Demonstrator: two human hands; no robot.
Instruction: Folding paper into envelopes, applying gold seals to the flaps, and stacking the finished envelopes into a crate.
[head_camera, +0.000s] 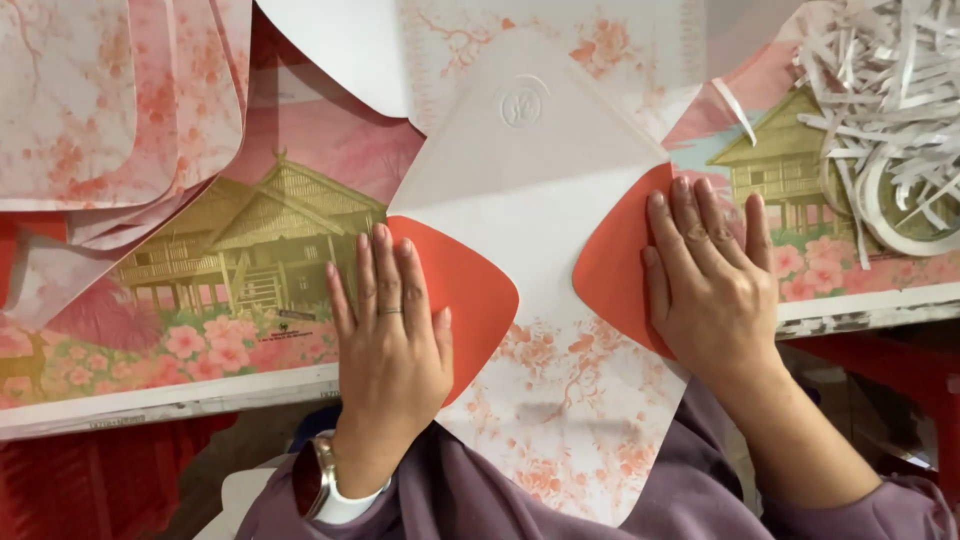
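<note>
A die-cut envelope blank (540, 200) of white paper with pink blossom print lies unfolded on the work table, its near point hanging over the table's front edge. Both side flaps are folded inward and show an orange-red back. My left hand (390, 340) lies flat, fingers together, pressing down the left orange flap (470, 290). My right hand (705, 280) lies flat on the right orange flap (615, 260). The top triangular flap carries an embossed round mark (522, 102).
Printed sheets (240, 260) with a wooden house and pink flowers cover the table. A stack of more blossom-printed blanks (90, 110) lies at the far left. A heap of white paper strips (890, 110) sits at the far right. Red furniture shows below the table.
</note>
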